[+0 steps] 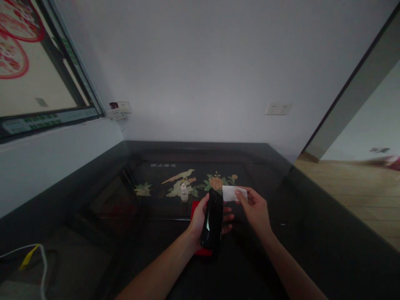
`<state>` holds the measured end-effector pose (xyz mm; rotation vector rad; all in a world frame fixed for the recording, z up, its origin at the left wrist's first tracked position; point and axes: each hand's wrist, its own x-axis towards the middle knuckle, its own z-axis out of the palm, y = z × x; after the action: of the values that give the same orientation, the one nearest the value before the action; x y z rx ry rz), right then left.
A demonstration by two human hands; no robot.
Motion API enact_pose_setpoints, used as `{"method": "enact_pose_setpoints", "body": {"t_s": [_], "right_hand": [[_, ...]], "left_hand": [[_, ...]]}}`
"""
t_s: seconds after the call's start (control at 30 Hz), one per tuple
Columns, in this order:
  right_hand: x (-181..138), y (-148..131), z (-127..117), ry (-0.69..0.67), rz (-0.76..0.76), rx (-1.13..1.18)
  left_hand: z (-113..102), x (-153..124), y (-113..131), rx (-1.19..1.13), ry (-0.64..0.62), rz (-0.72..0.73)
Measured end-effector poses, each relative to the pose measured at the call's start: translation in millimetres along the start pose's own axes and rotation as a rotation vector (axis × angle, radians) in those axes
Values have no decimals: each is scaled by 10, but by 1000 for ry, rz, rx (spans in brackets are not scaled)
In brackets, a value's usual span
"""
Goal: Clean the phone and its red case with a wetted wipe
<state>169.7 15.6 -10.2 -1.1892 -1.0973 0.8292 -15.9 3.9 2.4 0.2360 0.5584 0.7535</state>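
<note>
My left hand (198, 216) is wrapped round a long, glossy black object (213, 221), perhaps a case, with its fingers showing past the right side. Pinched between the thumb and fingers of my right hand (255, 206) is a small white sheet (229, 193), paper or cloth. The sheet's left edge is close to the upper end of the black object; I cannot tell if they touch. Partly hidden below the left hand lies a flat red thing (204, 252). A small clear bottle (184, 193) with a pale top stands upright beyond the left hand.
The dark, shiny table (256, 266) has a bird and flower picture on its top and meets the wall at the back. A white cable (43, 266) with a yellow tag runs at the lower left. Wall sockets (278, 109) and a window (40, 62) are beyond.
</note>
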Motion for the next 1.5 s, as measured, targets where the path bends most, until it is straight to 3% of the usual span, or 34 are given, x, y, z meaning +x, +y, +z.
{"method": "enact_pose_setpoints", "body": {"t_s": [0.4,0.63,0.83,1.13,1.2,1.27,1.3,1.5], "right_hand": [[6,22,-22,-18,-35,-54],[-54,-38,-4,-37,-113,-119],[-154,-144,-1,-390,-130,-114],[-330,-444,-36,-1166,243,-6],[-335,-466,-68,-1278,301,5],[-304,-430,-89,-1209,296,29],[-274,-393,-92,-1099,274,46],[-4,-113,-82,-119,34,32]], "left_hand": [[56,5,-74,72,93,94],[57,4,-89,104,67,51],[60,-13,-63,69,45,113],[-50,89,-39,55,48,122],[-49,87,-39,61,39,112],[-31,68,-33,67,50,117],[-17,54,-30,75,62,118],[55,-18,-38,55,39,92]]}}
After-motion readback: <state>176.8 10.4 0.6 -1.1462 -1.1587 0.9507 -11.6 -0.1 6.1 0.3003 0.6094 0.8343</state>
